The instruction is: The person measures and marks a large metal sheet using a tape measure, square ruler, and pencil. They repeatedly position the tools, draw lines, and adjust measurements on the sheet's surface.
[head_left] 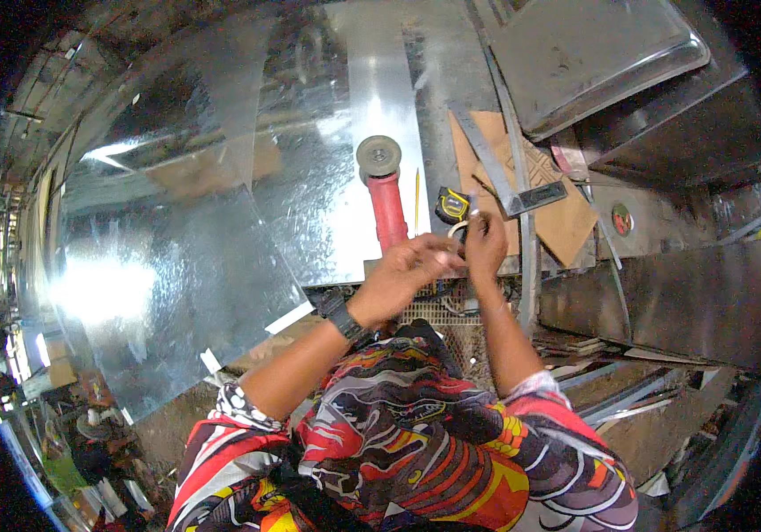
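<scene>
My right hand (487,244) is closed, its fingertips pinching a small, pale ring-shaped thing (457,230) that may be a roll of tape; its kind is unclear. Beside it, my left hand (416,266) reaches in from the left, fingers bent toward the ring and smeared by motion. Whether the left fingers grip anything is hidden. Just beyond the hands lies a black and yellow tape measure (453,206). A red angle grinder (387,211) with a round grey disc rests on the sheet metal, past my left hand. Between grinder and tape measure lies a thin yellow pencil (417,202).
Shiny sheet metal (194,266) covers the left of the work surface, its edge near my left forearm. At right, a try square (543,198) lies across brown board (566,229). A metal panel (606,58) stands at the far right. Metal strips (628,399) lie lower right.
</scene>
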The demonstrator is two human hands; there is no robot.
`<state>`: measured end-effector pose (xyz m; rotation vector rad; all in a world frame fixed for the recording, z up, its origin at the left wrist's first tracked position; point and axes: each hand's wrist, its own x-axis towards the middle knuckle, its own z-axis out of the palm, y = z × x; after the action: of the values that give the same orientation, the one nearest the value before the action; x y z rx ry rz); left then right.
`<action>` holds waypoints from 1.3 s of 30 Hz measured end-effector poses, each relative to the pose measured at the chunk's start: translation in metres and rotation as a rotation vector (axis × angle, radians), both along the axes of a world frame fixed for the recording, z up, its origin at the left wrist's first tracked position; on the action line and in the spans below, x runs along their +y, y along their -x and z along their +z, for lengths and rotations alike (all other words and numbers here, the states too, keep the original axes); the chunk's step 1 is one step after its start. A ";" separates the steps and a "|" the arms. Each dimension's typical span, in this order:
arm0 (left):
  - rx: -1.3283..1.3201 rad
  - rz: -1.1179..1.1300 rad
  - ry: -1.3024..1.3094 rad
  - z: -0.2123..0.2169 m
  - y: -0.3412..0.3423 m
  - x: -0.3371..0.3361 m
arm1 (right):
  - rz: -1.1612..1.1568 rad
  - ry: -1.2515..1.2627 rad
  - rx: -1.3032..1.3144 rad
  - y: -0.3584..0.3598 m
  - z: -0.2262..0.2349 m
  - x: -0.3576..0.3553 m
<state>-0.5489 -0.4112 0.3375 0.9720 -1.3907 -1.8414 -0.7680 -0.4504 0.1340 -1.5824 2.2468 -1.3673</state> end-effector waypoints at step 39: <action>-1.299 0.048 0.759 -0.185 -0.292 0.206 | 0.215 0.008 -0.838 -0.132 0.154 0.092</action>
<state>-0.2572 -0.2053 0.1521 1.7693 -2.4296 -0.3138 -0.6357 -0.3580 0.2881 -0.9306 1.5212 -1.5677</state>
